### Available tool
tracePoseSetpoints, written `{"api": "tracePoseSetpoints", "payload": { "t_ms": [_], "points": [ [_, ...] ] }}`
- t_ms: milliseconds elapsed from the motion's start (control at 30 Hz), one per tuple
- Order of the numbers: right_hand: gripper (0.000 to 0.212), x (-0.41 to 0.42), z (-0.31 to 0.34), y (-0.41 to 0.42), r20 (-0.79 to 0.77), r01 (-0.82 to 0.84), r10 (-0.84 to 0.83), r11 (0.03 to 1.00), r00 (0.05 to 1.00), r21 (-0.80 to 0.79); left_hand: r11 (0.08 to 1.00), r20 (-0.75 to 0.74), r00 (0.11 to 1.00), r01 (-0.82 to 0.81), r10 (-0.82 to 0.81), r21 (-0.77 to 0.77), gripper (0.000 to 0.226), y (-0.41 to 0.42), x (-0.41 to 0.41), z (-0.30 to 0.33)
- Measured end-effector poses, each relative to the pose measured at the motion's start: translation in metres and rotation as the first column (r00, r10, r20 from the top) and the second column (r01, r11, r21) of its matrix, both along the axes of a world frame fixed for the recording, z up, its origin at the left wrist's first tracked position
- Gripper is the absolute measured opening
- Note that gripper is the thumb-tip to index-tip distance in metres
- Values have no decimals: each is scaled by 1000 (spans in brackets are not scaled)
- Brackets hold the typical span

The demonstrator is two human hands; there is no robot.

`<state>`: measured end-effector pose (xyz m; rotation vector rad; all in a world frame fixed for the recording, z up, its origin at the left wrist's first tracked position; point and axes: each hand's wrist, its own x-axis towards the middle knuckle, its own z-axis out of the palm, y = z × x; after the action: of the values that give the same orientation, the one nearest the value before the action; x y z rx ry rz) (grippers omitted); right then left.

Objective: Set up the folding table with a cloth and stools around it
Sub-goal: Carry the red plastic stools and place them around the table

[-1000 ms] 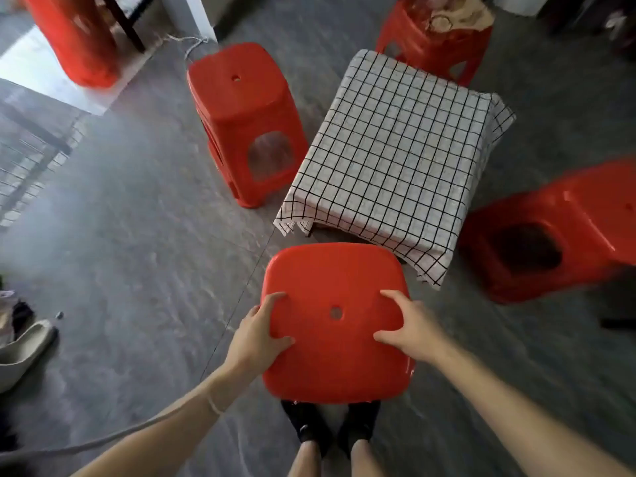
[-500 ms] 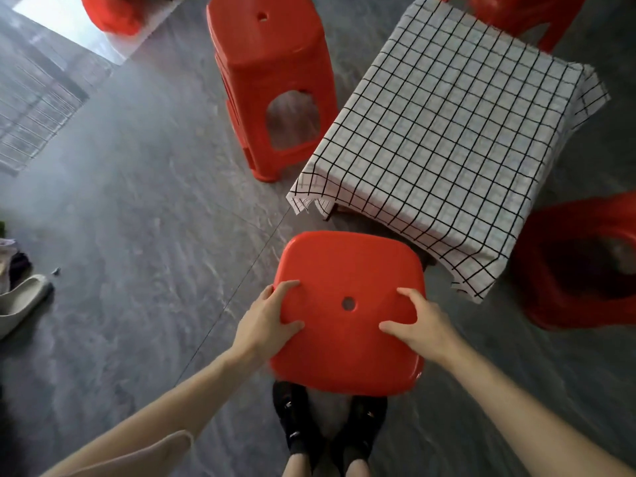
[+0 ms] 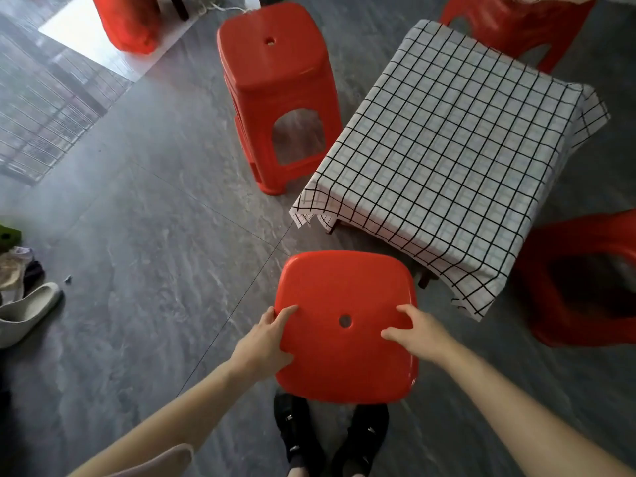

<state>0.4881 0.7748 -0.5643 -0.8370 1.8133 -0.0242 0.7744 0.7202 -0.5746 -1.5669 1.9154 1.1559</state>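
Both hands grip the seat of a red plastic stool from either side: the left hand curls over the seat's left edge with its thumb and forefinger lying on top, while the right hand rests on the right half of the seat, fingers bent and fingertips pressing the surface near the centre hole. That stool stands just in front of the person's black shoes, close to the near corner of the folding table, which is hidden under a white cloth with a black grid draped over its edges; only a dark table leg shows below the hem. A second red stool stands upright beside the table's left side. A third red stool sits at the right, blurred, its posture unclear. A fourth stands beyond the far corner. Grey slippers lie on the grey floor at far left.
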Motion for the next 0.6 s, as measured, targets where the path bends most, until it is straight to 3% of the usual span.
{"api": "tracePoseSetpoints", "payload": {
  "t_ms": [100,200,400,600],
  "points": [
    [81,-4,44,-16,-46,-145,142,988,989,-57,977,147,969,207,-197,-55,93,-17,-2,33],
    [79,-8,112,-39,-144,-288,265,942,953,-171,929,182,942,317,-284,-190,89,-42,-7,85],
    [73,0,259,-68,-348,-486,388,835,853,-258,857,187,937,346,-294,-383,83,-72,-20,223],
    [71,15,390,-84,-465,-554,365,743,806,-376,750,159,961,277,-227,-601,84,-73,-7,351]
  ]
}}
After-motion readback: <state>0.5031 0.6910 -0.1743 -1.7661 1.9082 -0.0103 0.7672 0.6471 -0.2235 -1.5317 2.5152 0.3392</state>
